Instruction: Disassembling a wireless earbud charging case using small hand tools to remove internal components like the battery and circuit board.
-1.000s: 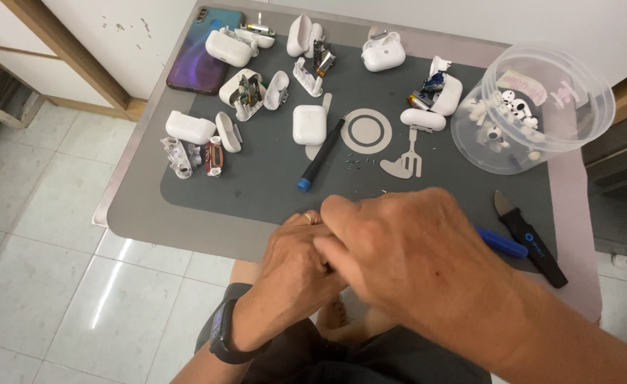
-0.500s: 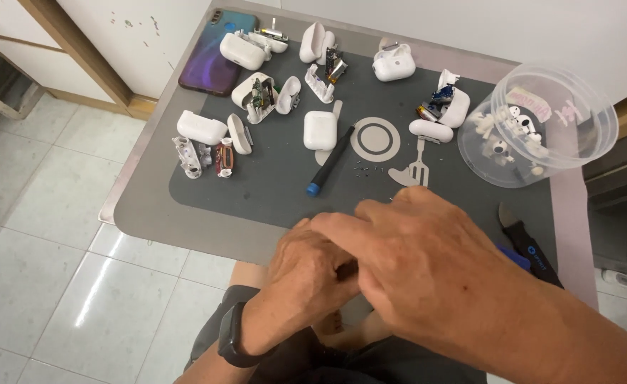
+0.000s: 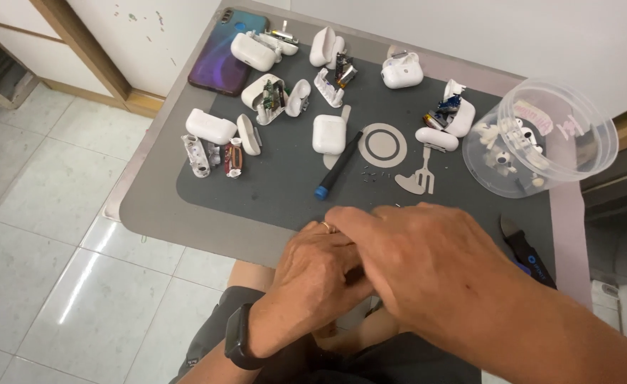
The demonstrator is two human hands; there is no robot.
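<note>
My left hand (image 3: 313, 274) and my right hand (image 3: 434, 267) are pressed together at the near edge of the dark grey work mat (image 3: 285, 199), the right lying over the left. Whatever sits between the fingers is hidden. The left wrist wears a black watch (image 3: 239, 338) and one finger a ring. Just beyond the hands lie a black tool with a blue tip (image 3: 338, 165), a closed white earbud case (image 3: 329, 134) and a flat round ring part (image 3: 382, 145).
Several opened white earbud cases (image 3: 278, 96) with exposed parts are spread over the mat. A purple phone (image 3: 221, 53) lies at the far left. A clear plastic tub (image 3: 541, 139) with earbuds stands right. Dark cutters (image 3: 527, 249) lie right of my hands. Tiled floor is left.
The view has shifted slightly, so the table sits a little lower and further right. My hands stay clasped together at the mat's near edge, fingers shifting a little.
</note>
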